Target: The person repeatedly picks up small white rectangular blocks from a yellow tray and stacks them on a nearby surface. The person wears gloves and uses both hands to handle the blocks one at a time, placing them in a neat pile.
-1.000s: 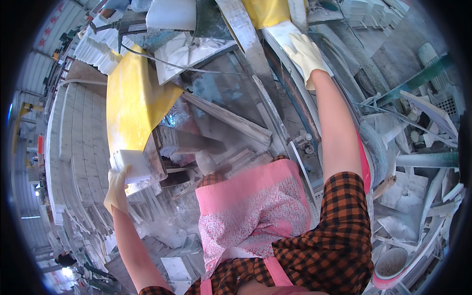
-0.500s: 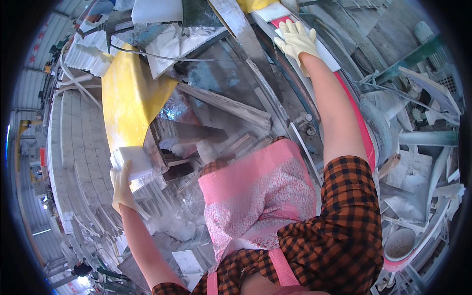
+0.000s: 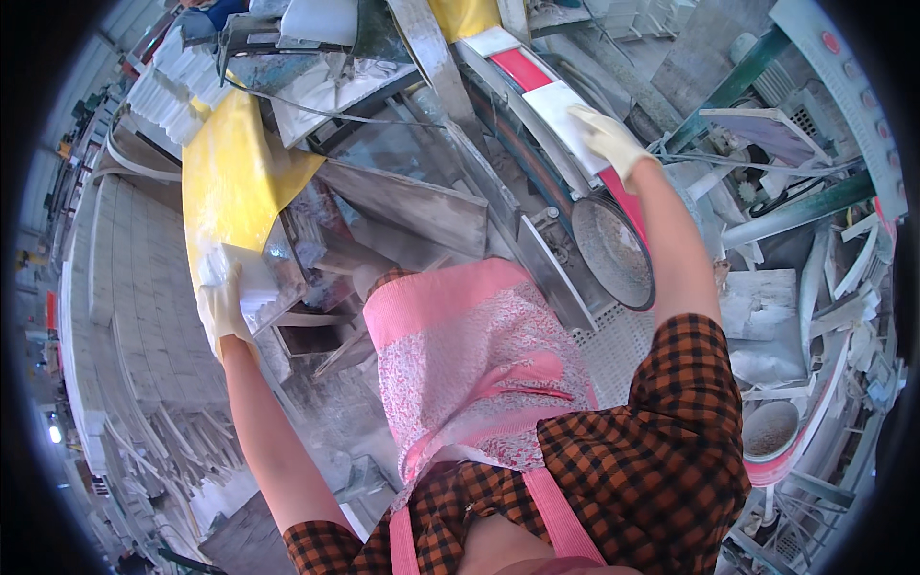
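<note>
My left hand [image 3: 222, 302], in a pale rubber glove, is closed on a white block [image 3: 253, 282] at the lower end of a yellow sheet [image 3: 225, 187]. The block may be a stack of tiles; its layers are not clear. Over on the right, my gloved right hand [image 3: 611, 142] has its fingers stretched out at the edge of a white slab [image 3: 561, 113]. This slab lies flat on a narrow red belt [image 3: 520, 69]; whether the fingertips touch it I cannot tell. Another white slab [image 3: 491, 41] is farther along the belt.
Stacked white pieces [image 3: 172, 91] stand at the far left, beyond long grey boards [image 3: 134, 287]. A round pulley [image 3: 613, 251] sits at the belt's near end. Green metal bars [image 3: 800, 209] and a panel with buttons [image 3: 848, 86] are at the right. A dark cable crosses the middle.
The view has shifted. My right hand has moved from lying flat on the slab to its right edge, and more red belt shows between the slabs. My left hand still holds the white block.
</note>
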Motion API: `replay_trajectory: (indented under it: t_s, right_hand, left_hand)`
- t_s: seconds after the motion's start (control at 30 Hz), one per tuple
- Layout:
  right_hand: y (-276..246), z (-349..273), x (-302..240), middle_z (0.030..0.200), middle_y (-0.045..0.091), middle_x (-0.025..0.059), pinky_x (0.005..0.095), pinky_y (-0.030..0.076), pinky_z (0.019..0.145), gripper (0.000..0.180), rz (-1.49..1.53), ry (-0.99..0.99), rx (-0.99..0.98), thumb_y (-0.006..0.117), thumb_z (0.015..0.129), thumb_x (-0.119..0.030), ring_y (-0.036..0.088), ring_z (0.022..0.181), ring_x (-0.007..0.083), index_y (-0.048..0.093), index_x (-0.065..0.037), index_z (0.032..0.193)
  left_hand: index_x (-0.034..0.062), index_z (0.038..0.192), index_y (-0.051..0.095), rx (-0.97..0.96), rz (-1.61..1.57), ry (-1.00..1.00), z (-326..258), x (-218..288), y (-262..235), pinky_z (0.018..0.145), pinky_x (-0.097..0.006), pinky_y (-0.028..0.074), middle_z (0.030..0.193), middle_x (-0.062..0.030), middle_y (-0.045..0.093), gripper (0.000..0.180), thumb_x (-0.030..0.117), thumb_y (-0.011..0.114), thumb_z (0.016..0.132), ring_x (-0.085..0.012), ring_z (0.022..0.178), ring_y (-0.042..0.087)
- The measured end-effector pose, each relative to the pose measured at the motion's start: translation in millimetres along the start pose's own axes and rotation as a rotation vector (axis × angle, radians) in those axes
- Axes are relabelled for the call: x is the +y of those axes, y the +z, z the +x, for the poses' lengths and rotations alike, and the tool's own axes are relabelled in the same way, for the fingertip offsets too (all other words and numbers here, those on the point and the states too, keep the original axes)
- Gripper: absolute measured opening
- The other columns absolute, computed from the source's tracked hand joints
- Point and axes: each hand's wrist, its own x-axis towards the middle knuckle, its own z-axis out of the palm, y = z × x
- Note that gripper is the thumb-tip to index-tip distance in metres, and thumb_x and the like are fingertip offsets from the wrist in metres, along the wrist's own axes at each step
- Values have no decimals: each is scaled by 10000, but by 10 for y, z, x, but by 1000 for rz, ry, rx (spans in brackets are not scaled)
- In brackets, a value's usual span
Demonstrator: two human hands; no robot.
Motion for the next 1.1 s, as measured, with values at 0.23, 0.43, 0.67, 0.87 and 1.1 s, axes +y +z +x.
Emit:
replay_trajectory:
  t_s: [0.23,0.43,0.67,0.87,1.1]
  right_hand:
    - [43,-603,-130,1648,351,112,469,347,1206,915,-696,38,2,830,763,-194,330,1523,300,395,-153,1567]
    - [478,-522,-188,1655,322,143,522,286,1239,827,-900,188,227,707,911,-313,320,1532,280,306,-84,1596]
    - [334,-278,-105,1473,575,129,465,373,1185,516,-1057,-145,428,533,961,-203,513,1392,249,520,-6,1438]
    - [373,117,-245,1577,464,129,486,342,1211,794,-1023,9,243,718,856,-242,438,1465,229,381,-42,1547]
    - [353,374,-68,1546,480,195,428,363,1210,688,-953,-104,321,635,886,-121,448,1450,309,417,-15,1530]
  left_hand:
    - [-62,1290,599,-2,-42,-21,-78,44,6,943,-384,476,1175,-141,654,659,395,773,847,-237,1070,602]
    - [-55,1311,592,-19,-14,-59,-64,121,0,923,-387,484,1187,-133,650,648,370,760,852,-244,1057,610]
    - [-33,1367,563,-34,-71,5,-29,7,2,982,-377,456,1219,-126,634,676,368,752,857,-224,1126,584]
    - [-41,1339,575,12,63,9,107,-55,-2,1010,-380,445,1231,-142,632,655,375,753,865,-233,1172,576]
    - [14,1319,659,-87,187,249,396,-285,-30,1005,-377,488,1277,-152,686,579,415,733,908,-247,1171,646]
